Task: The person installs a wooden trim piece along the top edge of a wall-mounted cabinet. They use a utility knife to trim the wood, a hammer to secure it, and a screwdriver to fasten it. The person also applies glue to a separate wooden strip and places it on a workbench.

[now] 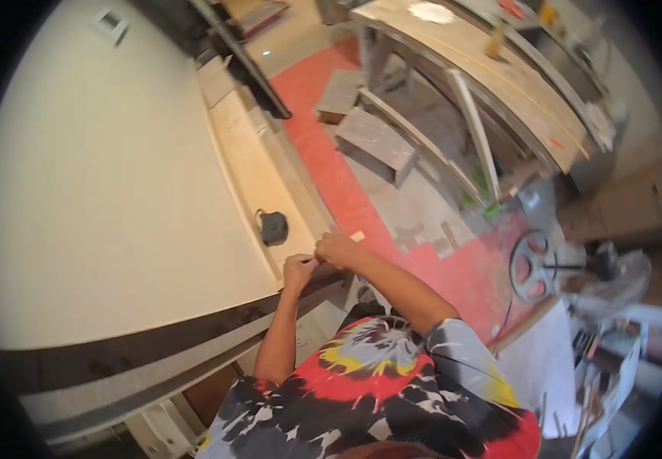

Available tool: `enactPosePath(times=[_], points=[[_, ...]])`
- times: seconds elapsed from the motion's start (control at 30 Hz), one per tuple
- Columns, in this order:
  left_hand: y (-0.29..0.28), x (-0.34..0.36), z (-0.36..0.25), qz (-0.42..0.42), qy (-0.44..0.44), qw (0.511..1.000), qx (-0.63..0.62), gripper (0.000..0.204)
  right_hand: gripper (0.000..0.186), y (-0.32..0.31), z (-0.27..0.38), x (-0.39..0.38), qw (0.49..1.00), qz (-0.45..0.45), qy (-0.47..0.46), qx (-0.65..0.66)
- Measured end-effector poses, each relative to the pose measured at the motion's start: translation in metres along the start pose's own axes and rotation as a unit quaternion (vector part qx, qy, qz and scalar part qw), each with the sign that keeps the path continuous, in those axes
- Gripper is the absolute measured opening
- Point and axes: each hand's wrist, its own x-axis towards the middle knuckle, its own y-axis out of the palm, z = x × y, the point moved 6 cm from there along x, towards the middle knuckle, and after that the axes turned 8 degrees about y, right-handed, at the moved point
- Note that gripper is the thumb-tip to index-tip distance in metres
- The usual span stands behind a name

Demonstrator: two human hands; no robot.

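A small pale flat strip, seemingly wood, is pinched by the right hand at the corner of a large smooth cream panel. The left hand is curled just beside it; its grasp cannot be told. A dark round roll lies nearby on a light wooden board.

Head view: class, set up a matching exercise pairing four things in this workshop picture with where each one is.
Things:
1. dark round object
2. left hand
3. spoked wheel
4. small wooden step stool

Places:
A. on the red floor, beyond the hands
B. at the corner of the pale board, next to the right hand
C. on the light wooden strip beside the pale board
D. at the right, over the red floor

Pairs: 1-C, 2-B, 3-D, 4-A
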Motion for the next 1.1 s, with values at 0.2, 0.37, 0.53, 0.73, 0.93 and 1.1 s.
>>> enactPosePath(times=[0.2,0.37,0.53,0.73,0.93,1.1], points=[[0.021,0.005,-0.025,-0.001,0.019,1.000,0.019,0.023,0.008,-0.012,-0.009,-0.017,0.999,0.003,0.043,-0.017],[0.037,0.010,-0.007,0.037,-0.036,0.998,0.039,0.026,0.023,-0.035,-0.009,-0.066,0.965,-0.204,0.157,0.056],[0.066,0.028,-0.049,0.088,0.051,0.992,-0.074,0.032,0.021,-0.030,-0.044,-0.161,0.921,-0.273,0.270,0.063],[0.065,0.013,-0.025,0.055,0.088,0.994,-0.023,0.037,0.028,0.061,-0.015,-0.216,0.935,-0.077,0.333,0.099],[0.057,0.014,-0.035,0.086,0.100,0.991,-0.013,0.039,0.029,0.081,0.013,-0.252,0.927,-0.032,0.340,0.154],[0.053,0.014,0.008,0.055,0.108,0.993,0.010,0.038,0.030,0.096,0.017,-0.321,0.888,-0.063,0.418,0.182]])
